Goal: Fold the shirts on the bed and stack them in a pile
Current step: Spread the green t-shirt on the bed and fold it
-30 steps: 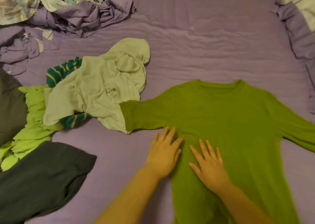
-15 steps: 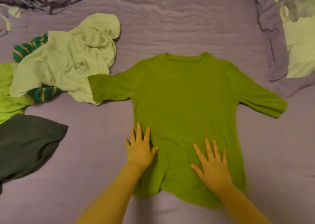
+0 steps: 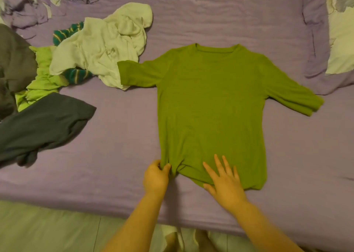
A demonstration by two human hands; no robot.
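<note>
The olive-green short-sleeved cotton shirt (image 3: 210, 106) lies spread flat, collar away from the person, in the middle of the purple-sheeted bed (image 3: 249, 18), its left sleeve just overlapping the edge of a crumpled pale mint garment (image 3: 99, 46). A second ago both hands were pressing flat on the chest of the shirt; half a second ago they had slid lower and apart, smoothing toward the hem. Now they have reached the hem itself, and the shirt's whole outline shows, sleeves out to either side. That suggests the smoothing is finished and the first fold is about to begin, probably from the bottom left corner.

The left hand (image 3: 156, 177) has changed from flat to pinching: its thumb and fingers close on the lower left corner of the hem, and the cloth gathers into small creases there. The right hand (image 3: 225, 182) stays wide, fingers straight and spread, palm down across the hem near its middle, holding nothing but pressing the cloth to the bed. Both forearms reach in from the near edge of the bed.

To the left wait the unfolded shirts: a bright lime-green one (image 3: 40, 83), a dark green striped one (image 3: 65, 35) under the mint garment, and a dark grey one (image 3: 42, 125). No folded pile is in view yet, though blur makes the far-left heap hard to read.
</note>
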